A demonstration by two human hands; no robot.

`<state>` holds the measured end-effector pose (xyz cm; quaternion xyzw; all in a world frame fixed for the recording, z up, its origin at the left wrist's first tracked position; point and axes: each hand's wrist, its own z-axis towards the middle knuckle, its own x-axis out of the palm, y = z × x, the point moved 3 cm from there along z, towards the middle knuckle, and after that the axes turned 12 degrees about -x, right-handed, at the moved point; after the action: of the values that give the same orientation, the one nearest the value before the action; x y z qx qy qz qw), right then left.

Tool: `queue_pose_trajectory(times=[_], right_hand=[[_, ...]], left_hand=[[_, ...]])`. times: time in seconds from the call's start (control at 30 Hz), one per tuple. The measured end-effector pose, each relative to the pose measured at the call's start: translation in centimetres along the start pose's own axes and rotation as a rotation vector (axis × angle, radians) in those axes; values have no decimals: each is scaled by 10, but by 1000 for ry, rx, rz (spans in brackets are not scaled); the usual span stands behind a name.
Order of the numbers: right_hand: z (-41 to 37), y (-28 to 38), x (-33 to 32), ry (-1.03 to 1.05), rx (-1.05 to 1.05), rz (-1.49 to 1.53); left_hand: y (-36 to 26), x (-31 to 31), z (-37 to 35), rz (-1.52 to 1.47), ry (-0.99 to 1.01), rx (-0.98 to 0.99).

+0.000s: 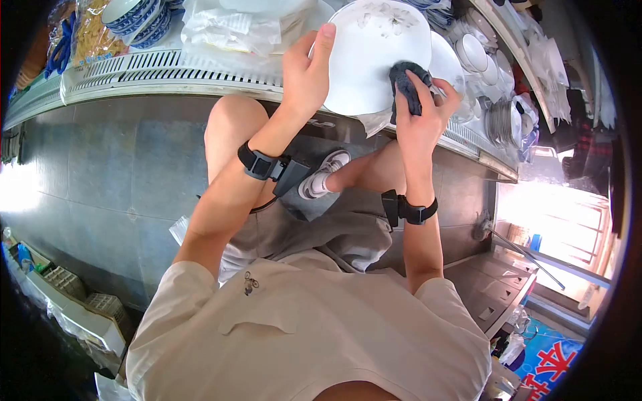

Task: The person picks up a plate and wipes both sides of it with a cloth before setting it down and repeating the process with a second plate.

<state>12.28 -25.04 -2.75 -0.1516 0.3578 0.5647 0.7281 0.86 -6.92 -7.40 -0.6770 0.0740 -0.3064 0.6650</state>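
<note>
Left hand (304, 77) pinches plate (371, 60) rim, plate tilted just above shelf (167, 73). Right hand (424, 120) clenched on cloth (404, 80), pressing it to plate. I'd hold firm, wipe in overlapping arcs.

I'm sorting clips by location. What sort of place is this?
Likely a crockery shop or stall: stacked bowls and stacked plates crowd the long shelf, and the left hand holds a white plate while the right hand wipes it with a dark cloth.
</note>
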Motion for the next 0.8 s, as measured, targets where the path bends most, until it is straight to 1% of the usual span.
queue_pose_trajectory(times=[0.07, 0.1, 0.13, 0.2, 0.23, 0.3, 0.33, 0.4, 0.43, 0.47, 0.5, 0.53, 0.6, 0.7, 0.73, 0.77, 0.8], right_hand=[[0, 2, 2, -8, -180, -40], [-4, 9, 5, 36, -182, -29], [-6, 19, 8, 66, -147, 50], [-17, 42, 19, 170, -8, 237], [-23, 51, 26, 155, 2, 316], [-31, 63, 34, 156, 43, 420], [-30, 62, 33, 153, 44, 421], [-28, 57, 29, 161, -37, 411], [-25, 53, 22, 184, -35, 378], [-20, 47, 13, 198, -59, 300], [-17, 37, 7, 172, -111, 224], [-12, 26, 2, 146, -165, 149], [-4, 12, -6, 60, -218, 20], [-4, 13, -7, 45, -213, -19], [-7, 18, -4, 74, -149, 34], [-9, 24, 1, 101, -84, 89], [-12, 29, 8, 80, -78, 158]], left_hand=[[-1, 1, -3, -54, -5, -21], [-3, 3, -4, -105, -10, -36], [-1, 4, -4, -106, -7, -36], [0, 1, -4, -101, -49, 30], [4, -3, -5, -97, -50, 33], [7, -6, -4, 148, -6, -10], [7, -5, -5, 150, -4, -8], [2, -3, -6, 30, -6, 12], [-2, -2, -7, 30, 0, 13], [-4, -2, -8, -35, 6, -25], [-7, -1, -9, -102, 10, -63], [-6, -1, -9, -106, 11, -61], [-7, 0, -8, -77, 4, 0], [-6, 1, -8, -89, -2, 23], [-6, 1, -9, -89, -2, 23], [-6, -1, -8, -104, 13, -41], [-4, -2, -8, -116, 28, -104]])
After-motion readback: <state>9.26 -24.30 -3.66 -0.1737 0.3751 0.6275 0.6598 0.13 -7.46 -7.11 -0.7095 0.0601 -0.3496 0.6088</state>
